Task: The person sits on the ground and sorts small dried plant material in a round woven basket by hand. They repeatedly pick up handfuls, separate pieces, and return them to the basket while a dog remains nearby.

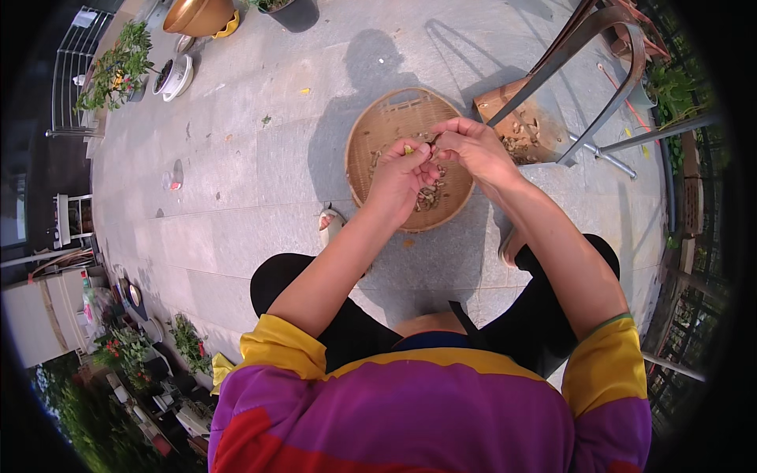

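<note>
A round woven bamboo basket (364,127) sits on the paving in front of me, with small brown pod-like pieces (430,196) scattered on its bottom. Above it my left hand (405,171) and my right hand (470,148) meet fingertip to fingertip. Between them is a small dark piece (433,142), too small to name surely, pinched by both hands. A yellow-green bit (408,149) shows at the left fingers. Part of the basket is hidden under my hands and forearms.
Right of the basket stands an open cardboard box (500,100) holding similar brown pieces. A bent metal frame (636,65) rises beside it. Potted plants (121,65) and a gold pot (198,16) stand farther off. My sandalled foot (330,224) is near the basket's left edge.
</note>
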`<control>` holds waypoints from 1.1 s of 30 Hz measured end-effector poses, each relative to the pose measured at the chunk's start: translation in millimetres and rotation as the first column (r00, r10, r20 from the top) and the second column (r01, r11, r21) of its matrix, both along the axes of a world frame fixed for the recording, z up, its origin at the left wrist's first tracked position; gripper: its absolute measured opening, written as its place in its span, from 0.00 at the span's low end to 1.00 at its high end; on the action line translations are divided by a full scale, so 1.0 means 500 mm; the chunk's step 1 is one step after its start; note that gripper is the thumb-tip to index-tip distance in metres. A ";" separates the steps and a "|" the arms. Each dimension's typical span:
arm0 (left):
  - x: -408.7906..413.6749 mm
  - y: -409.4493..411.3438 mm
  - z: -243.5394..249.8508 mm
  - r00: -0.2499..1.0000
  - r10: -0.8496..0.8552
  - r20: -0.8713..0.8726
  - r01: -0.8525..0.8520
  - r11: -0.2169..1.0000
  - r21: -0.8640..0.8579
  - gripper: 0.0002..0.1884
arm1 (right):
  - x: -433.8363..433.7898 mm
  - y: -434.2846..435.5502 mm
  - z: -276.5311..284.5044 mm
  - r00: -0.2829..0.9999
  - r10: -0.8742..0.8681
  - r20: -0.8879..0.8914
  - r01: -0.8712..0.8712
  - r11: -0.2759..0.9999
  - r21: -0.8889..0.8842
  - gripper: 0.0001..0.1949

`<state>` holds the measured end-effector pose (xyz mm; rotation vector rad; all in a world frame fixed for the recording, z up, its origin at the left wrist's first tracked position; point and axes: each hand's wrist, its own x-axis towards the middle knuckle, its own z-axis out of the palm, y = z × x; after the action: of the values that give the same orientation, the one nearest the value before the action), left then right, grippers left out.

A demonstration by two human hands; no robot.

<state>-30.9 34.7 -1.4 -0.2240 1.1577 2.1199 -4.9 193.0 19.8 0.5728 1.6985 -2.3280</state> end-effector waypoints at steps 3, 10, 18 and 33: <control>-0.015 -0.006 -0.013 0.997 0.056 0.047 -0.057 0.998 0.004 0.03 | -0.009 -0.015 -0.004 0.999 -0.025 0.028 0.026 0.999 -0.037 0.15; -0.038 -0.037 -0.028 0.991 0.125 0.052 -0.118 0.984 -0.134 0.03 | -0.014 -0.019 -0.036 0.999 0.038 -0.036 -0.037 0.998 0.042 0.18; -0.024 -0.044 -0.025 0.867 -0.027 -0.498 -0.260 0.829 -0.496 0.04 | -0.010 -0.031 -0.040 0.925 0.286 -0.252 -0.038 0.726 0.686 0.14; -0.030 -0.059 -0.012 0.998 -0.049 -0.037 0.044 0.991 -0.123 0.05 | -0.022 -0.024 -0.038 0.955 0.277 -0.108 -0.244 0.938 0.246 0.07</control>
<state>-46.0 5.3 -7.1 -0.2087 1.3062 2.0231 -16.1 181.1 0.8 0.2024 1.9885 -2.0428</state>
